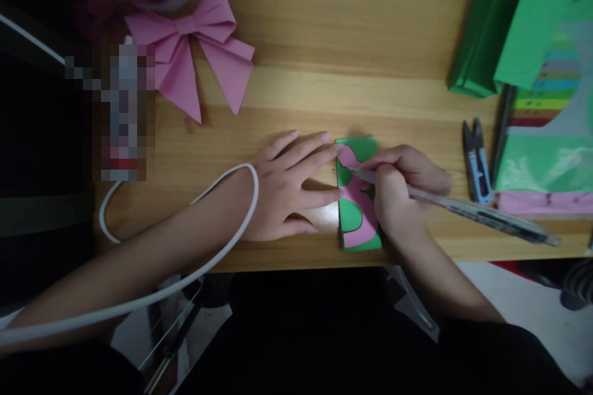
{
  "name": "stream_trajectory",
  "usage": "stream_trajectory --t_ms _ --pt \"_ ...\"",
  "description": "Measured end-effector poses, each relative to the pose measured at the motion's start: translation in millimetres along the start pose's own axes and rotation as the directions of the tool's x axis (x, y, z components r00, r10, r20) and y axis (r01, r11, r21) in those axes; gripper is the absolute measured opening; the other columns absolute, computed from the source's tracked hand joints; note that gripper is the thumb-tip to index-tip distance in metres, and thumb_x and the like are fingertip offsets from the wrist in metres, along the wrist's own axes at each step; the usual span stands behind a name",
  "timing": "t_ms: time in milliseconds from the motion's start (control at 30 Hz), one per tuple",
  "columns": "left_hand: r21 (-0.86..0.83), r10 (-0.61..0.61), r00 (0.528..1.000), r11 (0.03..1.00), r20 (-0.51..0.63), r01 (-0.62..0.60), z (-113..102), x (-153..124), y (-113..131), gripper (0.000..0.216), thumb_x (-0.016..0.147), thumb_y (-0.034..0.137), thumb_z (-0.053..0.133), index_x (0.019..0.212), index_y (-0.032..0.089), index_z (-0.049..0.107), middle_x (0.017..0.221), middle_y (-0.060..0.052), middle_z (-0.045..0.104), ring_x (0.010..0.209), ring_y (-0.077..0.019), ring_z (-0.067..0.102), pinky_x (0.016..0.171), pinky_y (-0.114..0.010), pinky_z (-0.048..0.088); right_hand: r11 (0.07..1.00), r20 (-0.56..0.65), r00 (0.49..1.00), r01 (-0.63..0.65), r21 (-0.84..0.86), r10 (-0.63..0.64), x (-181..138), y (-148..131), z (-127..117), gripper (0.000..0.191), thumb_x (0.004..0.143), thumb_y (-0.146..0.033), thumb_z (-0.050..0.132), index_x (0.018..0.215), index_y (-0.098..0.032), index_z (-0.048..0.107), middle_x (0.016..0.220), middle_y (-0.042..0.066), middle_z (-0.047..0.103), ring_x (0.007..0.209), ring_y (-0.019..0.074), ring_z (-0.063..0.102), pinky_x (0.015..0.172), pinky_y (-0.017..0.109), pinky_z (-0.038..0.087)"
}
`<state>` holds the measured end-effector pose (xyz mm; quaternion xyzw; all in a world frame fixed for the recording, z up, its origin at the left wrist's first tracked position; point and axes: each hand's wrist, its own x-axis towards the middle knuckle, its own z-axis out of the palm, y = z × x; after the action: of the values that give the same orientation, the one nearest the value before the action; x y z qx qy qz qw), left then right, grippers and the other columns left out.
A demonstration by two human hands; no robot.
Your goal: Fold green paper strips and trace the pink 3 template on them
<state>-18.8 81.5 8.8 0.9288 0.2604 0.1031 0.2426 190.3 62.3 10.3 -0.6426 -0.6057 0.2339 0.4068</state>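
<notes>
Mid-frame, flat open left hand (282, 188) pins pink shape (364, 228) on green paper (365, 148); right hand (403, 188) grips pen (472, 210) at its upper edge; paper uncut.

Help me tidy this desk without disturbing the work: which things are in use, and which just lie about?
In use: left hand, flat, touching the green paper; pink shape on it; pen in the right hand.
Lying about: pink paper bow; snips; green paper stack; white cable.
</notes>
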Motion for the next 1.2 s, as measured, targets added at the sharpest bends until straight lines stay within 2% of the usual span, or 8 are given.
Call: stream_trajectory --t_ms 333,667,900,1067,1200 --pt "-0.019 0.005 1.0 1.0 -0.017 -0.005 -0.5 0.8 0.3 0.051 0.085 0.048 0.073 0.132 0.029 0.064 0.159 -0.013 0.039 0.15 -0.0362 0.029 0.12 -0.055 0.023 0.999 0.053 0.998 -0.039 -0.011 0.04 -0.5 -0.4 -0.3 0.019 0.073 -0.014 0.053 0.065 -0.024 0.068 0.057 -0.003 0.066 0.045 0.0112 0.057 0.045 0.025 0.045" --pt "-0.044 -0.004 1.0 0.999 -0.027 0.003 -1.6 1.3 1.2 0.046 0.086 0.046 0.072 0.129 0.028 0.067 0.158 -0.015 0.041 0.149 -0.0368 0.031 0.12 -0.056 0.023 1.0 0.032 0.999 -0.02 -0.004 0.021 0.8 -4.0 1.0 0.019 0.076 -0.012 0.054 0.063 -0.023 0.062 0.051 -0.004 0.06 0.042 0.011 0.054 0.044 0.025 0.043" --pt "-0.051 -0.019 1.0 0.999 -0.004 0.019 -3.6 1.4 2.1 0.044 0.089 0.046 0.068 0.13 0.029 0.066 0.158 -0.011 0.041 0.149 -0.0357 0.03 0.12 -0.055 0.023 1.0 0.022 1.0 -0.015 0.01 0.015 -0.4 -0.5 1.7 0.02 0.074 -0.012 0.051 0.064 -0.025 0.063 0.052 -0.004 0.062 0.043 0.0112 0.055 0.043 0.025 0.043" --pt "-0.009 0.025 0.999 1.0 -0.02 -0.025 -0.6 0.5 -0.3 0.05 0.086 0.05 0.071 0.131 0.03 0.064 0.158 -0.015 0.04 0.15 -0.0359 0.029 0.119 -0.057 0.024 1.0 0.018 1.0 -0.008 -0.01 0.008 -1.3 0.2 0.9 0.022 0.074 -0.011 0.05 0.064 -0.025 0.062 0.055 -0.003 0.063 0.045 0.012 0.056 0.045 0.026 0.044" --pt "-0.037 0.002 1.0 0.999 -0.028 -0.003 -1.6 0.8 0.7 0.045 0.089 0.046 0.068 0.13 0.029 0.065 0.157 -0.015 0.041 0.149 -0.0359 0.03 0.12 -0.055 0.023 1.0 0.019 1.0 0.006 -0.003 -0.005 -0.7 -1.2 -0.4 0.023 0.072 -0.009 0.049 0.063 -0.025 0.061 0.054 -0.003 0.062 0.045 0.0118 0.054 0.044 0.025 0.043"
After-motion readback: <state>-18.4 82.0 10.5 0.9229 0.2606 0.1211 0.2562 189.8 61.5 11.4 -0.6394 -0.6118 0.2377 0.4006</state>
